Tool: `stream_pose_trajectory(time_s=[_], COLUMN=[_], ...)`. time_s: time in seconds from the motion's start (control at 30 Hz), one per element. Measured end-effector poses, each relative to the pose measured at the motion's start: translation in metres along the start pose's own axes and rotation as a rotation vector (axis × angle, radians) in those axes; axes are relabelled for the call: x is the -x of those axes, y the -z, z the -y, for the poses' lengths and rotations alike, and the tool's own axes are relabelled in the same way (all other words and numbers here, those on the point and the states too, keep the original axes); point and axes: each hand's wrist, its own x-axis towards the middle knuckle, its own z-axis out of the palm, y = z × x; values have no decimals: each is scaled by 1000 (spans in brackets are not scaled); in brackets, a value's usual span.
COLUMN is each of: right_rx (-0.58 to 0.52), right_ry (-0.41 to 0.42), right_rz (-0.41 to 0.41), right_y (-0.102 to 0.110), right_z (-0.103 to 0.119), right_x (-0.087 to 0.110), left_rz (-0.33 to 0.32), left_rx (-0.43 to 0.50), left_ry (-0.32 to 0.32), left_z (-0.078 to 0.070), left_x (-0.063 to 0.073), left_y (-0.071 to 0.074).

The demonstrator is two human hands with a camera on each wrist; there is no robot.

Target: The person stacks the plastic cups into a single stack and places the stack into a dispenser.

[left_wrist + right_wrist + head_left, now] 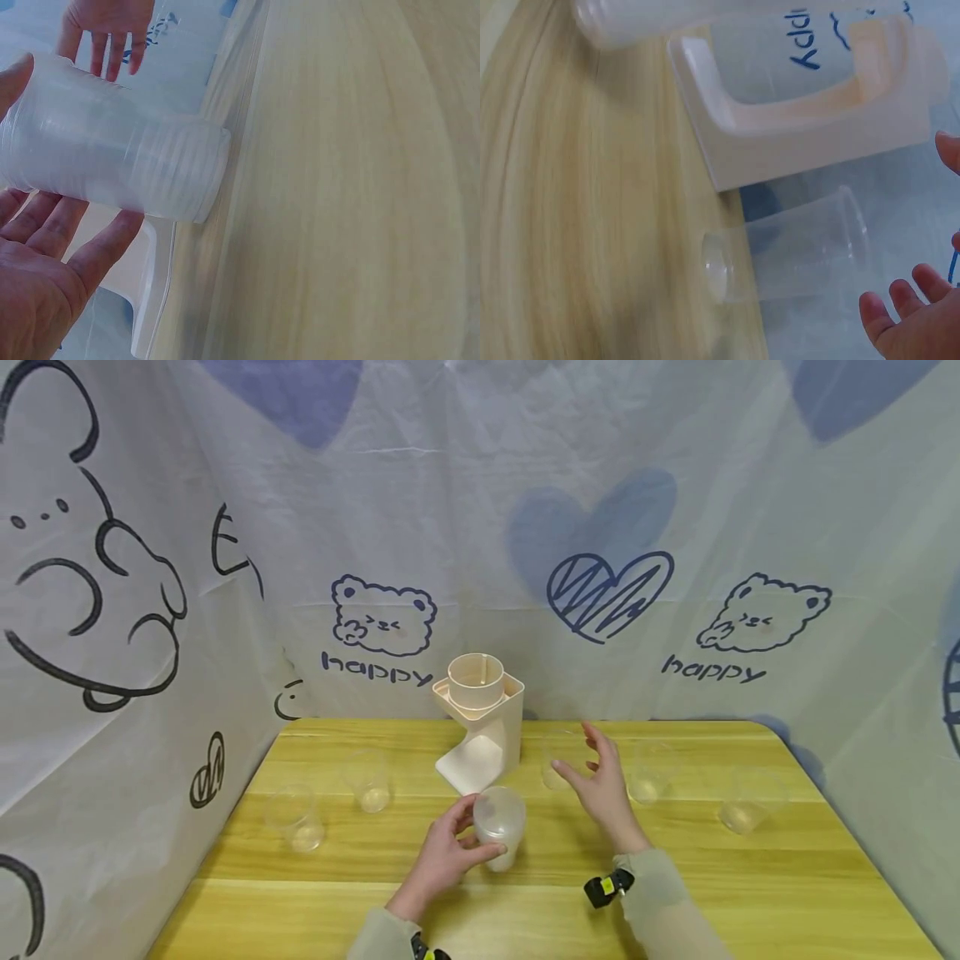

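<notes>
Left fingers (105,246) grip stacked cups (501,825), long axis upright, mouths up.

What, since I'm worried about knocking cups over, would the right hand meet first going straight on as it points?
Probably the clear plastic cup beside the cream plastic stand; the right hand points towards it, though the gap's depth is hard to judge.

1. A stack of nested, translucent plastic cups (501,817) is being held by the left hand (444,855), roughly upright, with the wider mouths upward.
2. One clear plastic cup (787,251) is being supported upright by the wooden table (540,918), mouth upward, near the right hand (603,785), with some gap between.
</notes>
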Motion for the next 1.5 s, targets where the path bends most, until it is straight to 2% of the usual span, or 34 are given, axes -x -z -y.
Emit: stream_pose_trajectory(time_s=[0.1,0.33,0.57,0.7,0.93,1.3,1.37,1.5], right_rx=[40,93,108,110,121,68,69,64], right_ry=[-2,-81,-154,-185,-218,-236,-243,-251], right_rz=[6,76,114,126,132,133,132,132], right_y=[-1,-1,-2,-3,-5,-5,-5,-6], right_z=[-7,-16,-22,-23,-25,-25,-26,-27], right_x=[-5,-12,-16,-19,-22,-23,-23,-24], left_rz=[0,-5,2,1,3,-8,-9,-13], left_rx=[5,-5,-11,-10,-2,-18,-18,-19], left_ry=[-2,18,25,20,23,17,11,11], left_z=[1,0,-25,-31,-28,-30,-29,-13], left_x=[0,0,6,8,7,7,7,2], left_y=[-1,-2,-4,-4,-4,-3,-3,-2])
